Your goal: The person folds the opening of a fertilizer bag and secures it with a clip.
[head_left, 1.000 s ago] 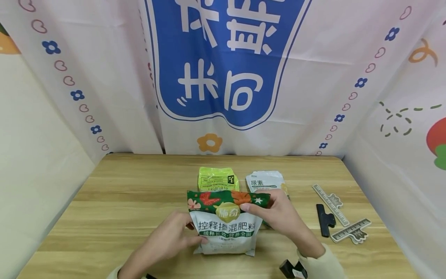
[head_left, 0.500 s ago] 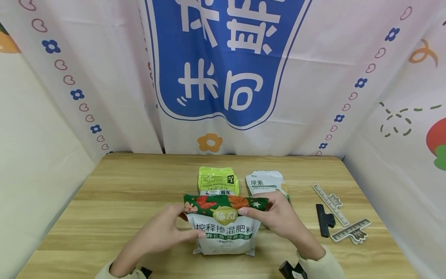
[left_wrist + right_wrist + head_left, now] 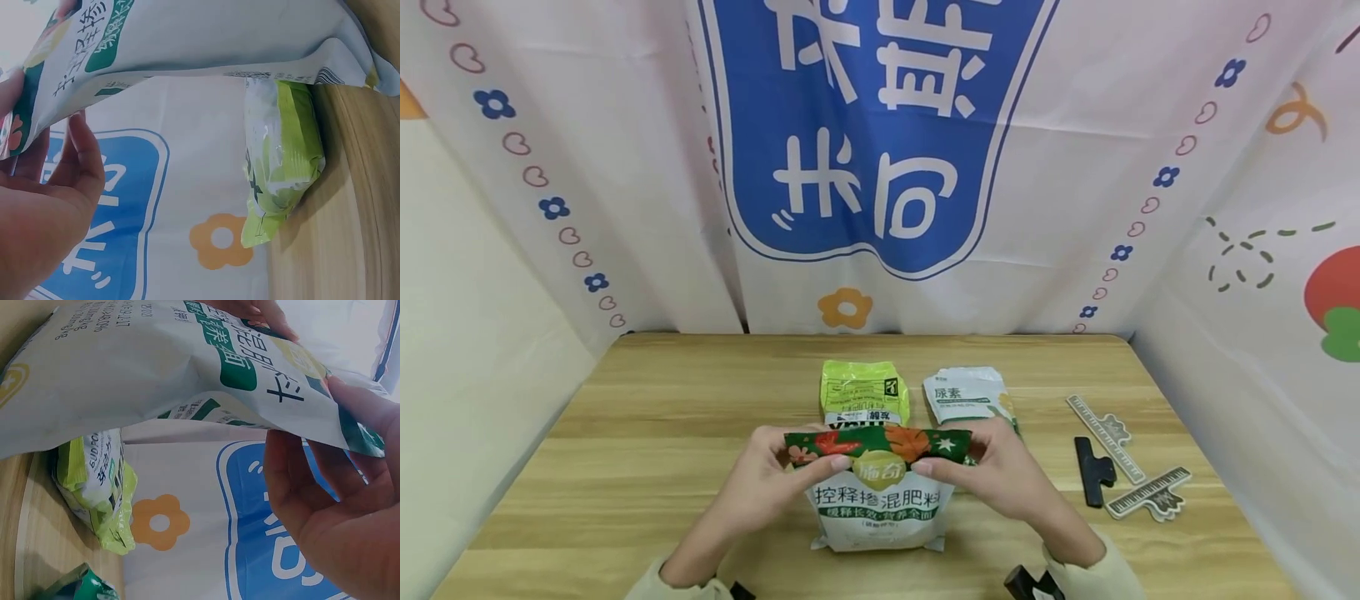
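Note:
A white fertilizer bag point(image 3: 880, 529) with a green floral top band stands upright near the table's front edge. My left hand point(image 3: 767, 479) pinches the left end of that band, thumb in front and fingers behind. At its right end my right hand point(image 3: 1000, 471) pinches it the same way. The wrist views show both sets of fingers behind the bag, the left hand point(image 3: 53, 200) and the right hand point(image 3: 344, 487). The top edge leans back and looks flattened between the hands. Behind stand a lime-green bag point(image 3: 865, 387) and a white-and-green bag point(image 3: 966, 387), both partly hidden.
To the right on the wooden table point(image 3: 662, 417) lie a black clip point(image 3: 1093, 472) and two pale clips with ruler-like strips, a farther clip point(image 3: 1108, 439) and a nearer clip point(image 3: 1150, 493). A printed cloth point(image 3: 1060, 167) hangs behind the table's back edge.
My left hand has gone from the bag's left side up to its top corner, its thumb now on the green band. The bag's top has come lower; the right hand keeps its hold.

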